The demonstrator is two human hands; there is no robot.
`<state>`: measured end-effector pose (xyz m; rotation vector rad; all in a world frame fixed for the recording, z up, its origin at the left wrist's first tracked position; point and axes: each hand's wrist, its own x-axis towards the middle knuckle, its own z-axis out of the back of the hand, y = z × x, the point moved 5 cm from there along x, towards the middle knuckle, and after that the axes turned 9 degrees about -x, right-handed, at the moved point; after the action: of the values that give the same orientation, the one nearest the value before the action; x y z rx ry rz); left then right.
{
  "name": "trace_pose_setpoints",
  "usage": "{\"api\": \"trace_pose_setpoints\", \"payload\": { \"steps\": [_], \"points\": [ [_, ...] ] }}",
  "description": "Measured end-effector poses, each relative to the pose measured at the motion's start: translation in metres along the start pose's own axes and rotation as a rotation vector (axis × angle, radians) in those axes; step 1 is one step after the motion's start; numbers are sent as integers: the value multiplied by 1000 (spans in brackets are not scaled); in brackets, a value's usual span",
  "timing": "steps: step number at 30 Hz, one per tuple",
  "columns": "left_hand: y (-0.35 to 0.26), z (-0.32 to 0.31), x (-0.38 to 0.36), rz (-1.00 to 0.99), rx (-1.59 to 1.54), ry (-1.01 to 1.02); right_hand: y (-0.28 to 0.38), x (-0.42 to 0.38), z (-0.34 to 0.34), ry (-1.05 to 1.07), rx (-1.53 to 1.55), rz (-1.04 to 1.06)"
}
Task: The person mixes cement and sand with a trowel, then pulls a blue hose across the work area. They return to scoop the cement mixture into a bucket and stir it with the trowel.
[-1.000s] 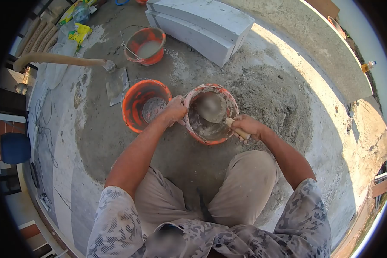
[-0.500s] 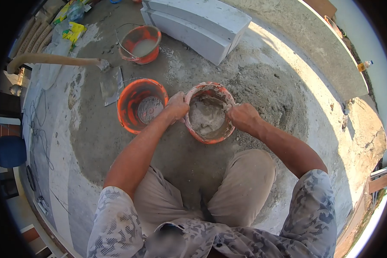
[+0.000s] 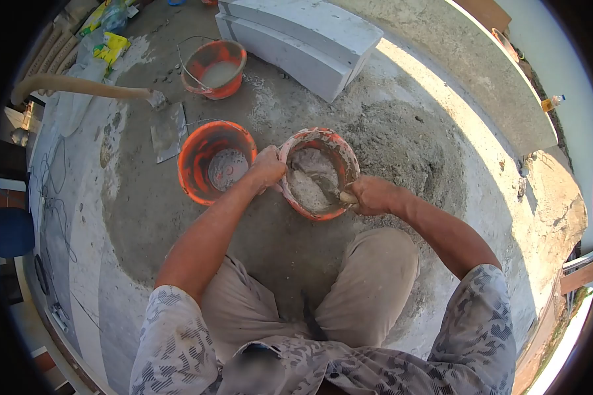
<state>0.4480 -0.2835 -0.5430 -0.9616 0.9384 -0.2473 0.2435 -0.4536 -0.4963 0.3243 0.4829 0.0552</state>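
An orange bucket (image 3: 317,212) with grey wet mix (image 3: 311,189) inside stands on the floor before my knees. My left hand (image 3: 267,168) is closed on its left rim. At the right rim my right hand (image 3: 369,195) is wrapped round a short tool handle (image 3: 348,197), whose far end reaches into the mix and is mostly covered. Just left of my left hand stands a second orange bucket (image 3: 194,164), with grey residue on its bottom.
A third orange bucket (image 3: 234,85) holding greyish liquid stands farther off, beside pale blocks (image 3: 296,43). A shovel (image 3: 99,87) lies at the left. Loose grey mix (image 3: 408,148) is heaped at the right.
My right hand has moved slightly down and toward me along the bucket's right side, and the mix has shifted. The left hand stays on the rim; the bucket has tilted a little.
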Motion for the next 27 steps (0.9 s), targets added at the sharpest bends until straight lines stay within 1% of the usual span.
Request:
{"api": "trace_pose_setpoints", "payload": {
  "steps": [3, 5, 6, 9, 12, 15, 18, 21, 24, 27],
  "points": [
    [-3, -8, -1, -6, 31, -21, 17, -8, 68, 85, -288, -125],
    [-11, -9, -9, -11, 67, -18, 29, -5, 100, 1, -539, -119],
    [-9, -10, -5, -18, 84, -20, 33, -1, 110, -45, -660, -120],
    [-11, -16, 3, -49, 137, -7, 28, 30, 95, 24, -959, -16],
    [-10, -21, 6, -78, 174, 6, 19, 47, 72, 41, -740, -50],
    [-1, -19, 14, -97, 213, -1, 7, 55, 58, 130, -557, -115],
    [3, -16, 15, -106, 236, -5, -9, 62, 54, 271, -399, -180],
    [2, -17, 6, -124, 240, 4, -19, 57, 48, 477, -215, -284],
    [1, -17, -8, -140, 233, 21, -33, 45, 36, 540, 190, -380],
    [3, -14, -20, -128, 225, 22, -38, 31, 15, 535, 424, -345]
  ]
}}
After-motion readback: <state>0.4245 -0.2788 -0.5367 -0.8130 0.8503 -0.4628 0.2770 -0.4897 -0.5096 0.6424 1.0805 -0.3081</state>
